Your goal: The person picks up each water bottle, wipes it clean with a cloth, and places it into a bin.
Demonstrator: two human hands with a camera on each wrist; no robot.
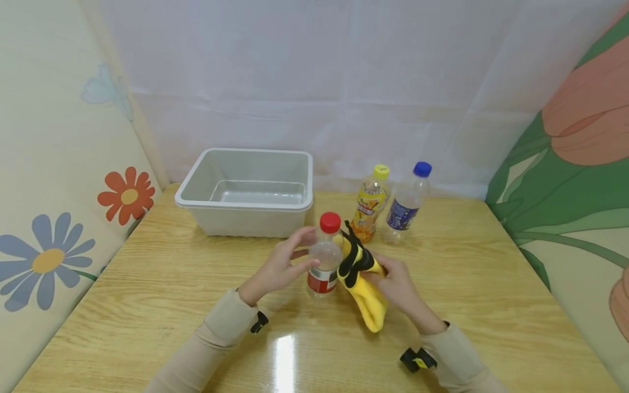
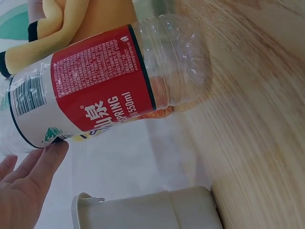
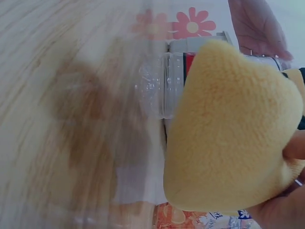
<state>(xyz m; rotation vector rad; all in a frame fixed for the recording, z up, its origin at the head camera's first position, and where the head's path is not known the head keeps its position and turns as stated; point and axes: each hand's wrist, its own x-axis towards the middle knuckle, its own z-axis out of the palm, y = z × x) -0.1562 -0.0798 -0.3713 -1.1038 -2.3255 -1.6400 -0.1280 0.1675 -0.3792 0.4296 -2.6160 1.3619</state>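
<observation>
A clear plastic bottle [image 1: 324, 254] with a red cap and a red-and-white label stands upright on the table. My left hand [image 1: 286, 261] is at its left side, thumb in front and fingers towards the back. In the left wrist view, straight, spread fingertips [image 2: 56, 151] meet the bottle's [image 2: 100, 86] label edge. My right hand [image 1: 397, 284] grips a soft yellow plush piece [image 1: 372, 305] with black stripes, held up close to the bottle's right side. The plush [image 3: 228, 129] hides much of the bottle in the right wrist view.
A grey plastic tub [image 1: 250, 221] stands at the back left of the wooden table. Behind the plush are a yellow-capped bottle [image 1: 368, 210] with an orange label and a blue-capped bottle [image 1: 404, 213]. A white cloth [image 1: 344, 82] hangs behind the table.
</observation>
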